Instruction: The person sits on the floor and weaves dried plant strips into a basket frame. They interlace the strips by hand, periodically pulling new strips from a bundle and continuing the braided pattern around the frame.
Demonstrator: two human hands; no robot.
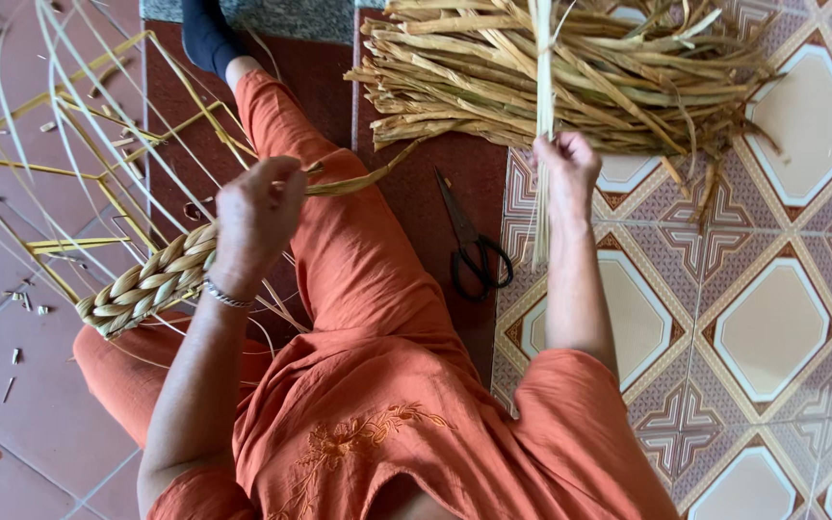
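No packages, labels, signs or screens visible.

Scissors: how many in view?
1. The black scissors lie on the floor between the orange-clad leg and the right hand, below the pile of dried fibre. More could be hidden under that pile.

Home floor used as a weaving spot: patterned floor tiles at three o'clock, plain terracotta tiles at eight, heap of dried reeds at twelve, black scissors at centre, scattered offcuts at nine.
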